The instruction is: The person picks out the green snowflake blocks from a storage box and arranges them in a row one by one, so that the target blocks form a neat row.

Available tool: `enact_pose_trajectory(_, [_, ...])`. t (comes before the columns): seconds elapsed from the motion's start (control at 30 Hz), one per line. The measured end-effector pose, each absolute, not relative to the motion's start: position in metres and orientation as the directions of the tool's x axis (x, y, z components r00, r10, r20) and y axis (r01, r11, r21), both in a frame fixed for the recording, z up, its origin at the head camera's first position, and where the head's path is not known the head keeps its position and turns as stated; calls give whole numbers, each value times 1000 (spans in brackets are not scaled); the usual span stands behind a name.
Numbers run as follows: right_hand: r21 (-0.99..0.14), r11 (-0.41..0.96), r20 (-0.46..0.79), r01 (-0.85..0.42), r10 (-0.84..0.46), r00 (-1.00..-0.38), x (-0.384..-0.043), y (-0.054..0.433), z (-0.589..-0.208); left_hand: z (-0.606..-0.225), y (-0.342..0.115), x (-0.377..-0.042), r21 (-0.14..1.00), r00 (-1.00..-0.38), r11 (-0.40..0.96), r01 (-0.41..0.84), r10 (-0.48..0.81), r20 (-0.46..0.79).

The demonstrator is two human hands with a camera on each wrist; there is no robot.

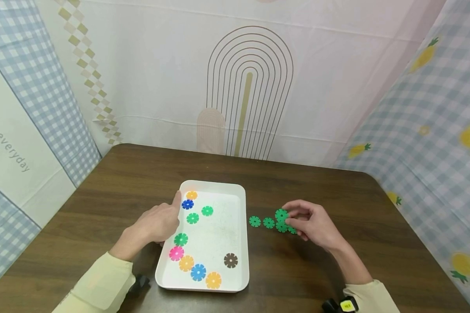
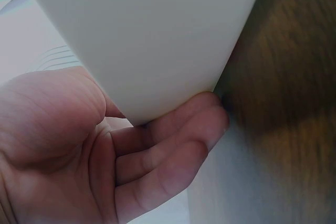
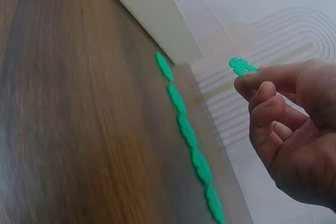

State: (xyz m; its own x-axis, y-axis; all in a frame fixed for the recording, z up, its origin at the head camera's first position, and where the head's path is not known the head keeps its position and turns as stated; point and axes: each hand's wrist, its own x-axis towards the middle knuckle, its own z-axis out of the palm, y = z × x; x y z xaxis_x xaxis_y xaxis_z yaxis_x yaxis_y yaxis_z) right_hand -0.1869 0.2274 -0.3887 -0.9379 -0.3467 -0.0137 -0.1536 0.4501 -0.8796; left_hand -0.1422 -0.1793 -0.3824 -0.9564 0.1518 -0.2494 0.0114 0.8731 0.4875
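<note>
One blue-checked cloth hangs past the tabletop, well left of the white tray. Brown tabletop stretches between them. My left hand grips the tray's left wall, fingers bent against its outside.

Ten flower-cut discs lie in the tray. Left side, far to near: orange, dark blue disc, three green, pink disc. Then orange, light blue disc, orange along to the near rim; brown disc alone by the near right corner. Tray middle is open white floor.

Past the tray's far rim, tabletop runs back to a white cloth with arches.

Row of five green discs starts just beside the tray's right wall, leading away. My right hand, right of the tray, pinches one more green disc above the row, blocking the row's end from the head view. Tabletop continues to its right edge; pineapple cloth well right of the tray.
</note>
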Motion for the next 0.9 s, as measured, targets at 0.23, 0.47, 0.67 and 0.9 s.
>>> enact_pose_trajectory(0.23, [-879, 455, -7, -145, -315, -949, -186, 246, -386, -383, -180, -140, 508, -956, 861, 4, 152, -250])
enact_pose_trajectory(0.47, [-877, 465, -15, -126, -287, -958, -183, 265, -385, -383, -180, -141, 512, -955, 859, -2, 151, -257])
enact_pose_trajectory(0.67, [-881, 459, -14, -117, -273, -962, -183, 277, -386, -383, -181, -141, 520, -956, 854, -10, 145, -255])
enact_pose_trajectory(0.9, [-877, 466, 1, -122, -251, -968, -184, 290, -385, -384, -181, -141, 523, -957, 852, -13, 141, -254])
